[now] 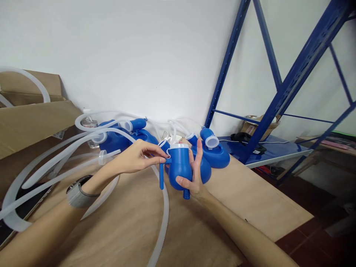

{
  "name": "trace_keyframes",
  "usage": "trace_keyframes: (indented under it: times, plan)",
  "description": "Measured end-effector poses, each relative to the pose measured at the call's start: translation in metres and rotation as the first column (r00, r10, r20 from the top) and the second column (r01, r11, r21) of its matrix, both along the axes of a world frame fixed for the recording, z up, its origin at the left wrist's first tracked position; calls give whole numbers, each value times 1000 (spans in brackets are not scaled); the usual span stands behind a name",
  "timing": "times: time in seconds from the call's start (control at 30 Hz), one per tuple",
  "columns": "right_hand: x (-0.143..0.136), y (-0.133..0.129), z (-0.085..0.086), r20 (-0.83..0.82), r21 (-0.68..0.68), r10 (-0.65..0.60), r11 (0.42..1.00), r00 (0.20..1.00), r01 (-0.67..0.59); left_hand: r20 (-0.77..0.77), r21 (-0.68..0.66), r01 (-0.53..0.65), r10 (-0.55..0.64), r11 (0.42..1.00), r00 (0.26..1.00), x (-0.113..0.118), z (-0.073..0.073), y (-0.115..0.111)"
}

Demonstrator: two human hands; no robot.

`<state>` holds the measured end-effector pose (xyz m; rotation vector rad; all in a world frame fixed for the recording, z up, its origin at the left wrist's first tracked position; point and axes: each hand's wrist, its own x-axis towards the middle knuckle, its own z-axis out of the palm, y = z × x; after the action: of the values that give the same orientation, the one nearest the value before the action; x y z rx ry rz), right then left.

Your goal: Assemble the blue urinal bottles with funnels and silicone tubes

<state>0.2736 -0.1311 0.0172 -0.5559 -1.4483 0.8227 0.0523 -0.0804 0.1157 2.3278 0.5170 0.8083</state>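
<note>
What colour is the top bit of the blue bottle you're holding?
The top is white; it shows best in the head view.

Blue bottle (180,167) between two hands (147,157), pale tubes (164,222) across a brown tabletop (133,222)

The tan worktop (267,200) carries blue containers (218,157) beyond the left fingers (152,148) and right fingers (198,152), a clear bottle (90,128) farther left, and a whitish tube (164,218) nearer than both, running toward the viewer.
</note>
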Motion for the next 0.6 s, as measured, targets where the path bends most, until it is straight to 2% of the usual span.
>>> trace_keyframes:
  times: [0.07, 0.2, 0.27, 0.4, 0.6]
  plan:
    - [0, -1, 2, -54, 46, -30, 998, 998, 33, -29, 8, 8, -8, 1000, 1000, -1, 0, -1]
    - [2, -2, 3, -83, 56, -111, 992, 990, 116, -69, 122, -35, 43, 992, 997, 3, -2, -5]
    - [2, -2, 2, -93, 67, -150, 985, 984, 156, -46, 150, -52, 60, 987, 997, 9, -5, -8]
    - [2, -2, 3, -75, 87, -229, 968, 970, 235, 38, 125, -118, 114, 985, 993, 23, -15, -12]
    - [0, -1, 4, -25, 90, -249, 964, 968, 250, 122, 203, -241, 220, 949, 968, 32, -25, -13]
